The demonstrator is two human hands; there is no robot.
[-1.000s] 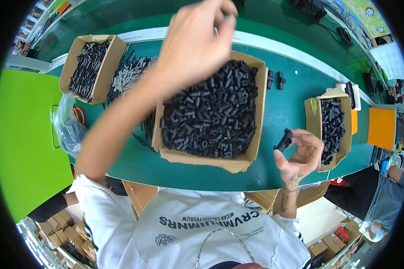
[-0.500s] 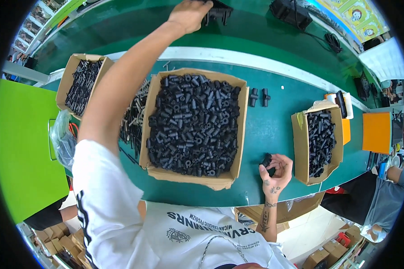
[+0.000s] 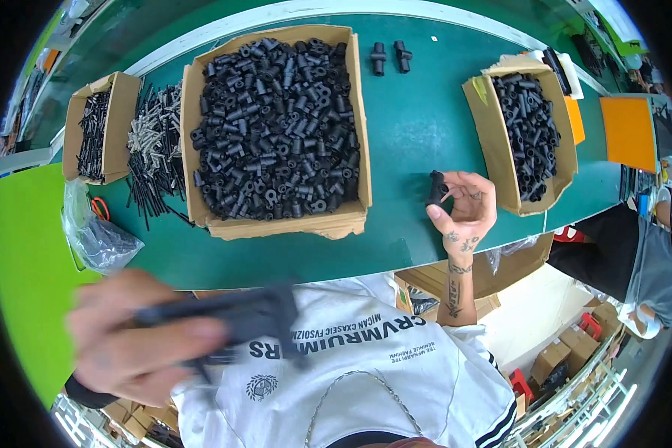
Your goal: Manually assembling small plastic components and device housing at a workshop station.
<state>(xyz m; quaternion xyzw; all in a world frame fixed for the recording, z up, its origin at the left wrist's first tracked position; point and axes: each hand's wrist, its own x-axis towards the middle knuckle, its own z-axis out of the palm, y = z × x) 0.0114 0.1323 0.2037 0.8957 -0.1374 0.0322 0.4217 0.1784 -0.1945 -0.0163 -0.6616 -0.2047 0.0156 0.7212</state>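
Observation:
My left hand (image 3: pixel 138 336), blurred by motion, is closed round a black plastic housing (image 3: pixel 257 321) in front of my chest, near the table's front edge. The housing has an angular, open-looking end; its detail is smeared. Over the right part of the table, my right hand (image 3: pixel 470 205) pinches a black tubular fitting (image 3: pixel 437 188) upright between thumb and fingers. A large cardboard box (image 3: pixel 362 149) heaped with black fittings (image 3: pixel 276 127) stands left of it. Two more black fittings, one (image 3: pixel 378 58) beside the other (image 3: pixel 403 57), lie farther back.
A smaller box (image 3: pixel 506 179) of black fittings stands at the right. Leftward lie loose dark rods and springs (image 3: pixel 153 142), a box (image 3: pixel 119 142) of rods, a plastic bag (image 3: pixel 97 231) and orange-handled scissors (image 3: pixel 100 209). A white rail (image 3: pixel 276 18) runs behind. A person (image 3: pixel 612 239) is at the far right.
My left hand has come back from the green surface beyond the rail to my chest, carrying the black housing. My right hand still holds its fitting. The view has shifted toward me.

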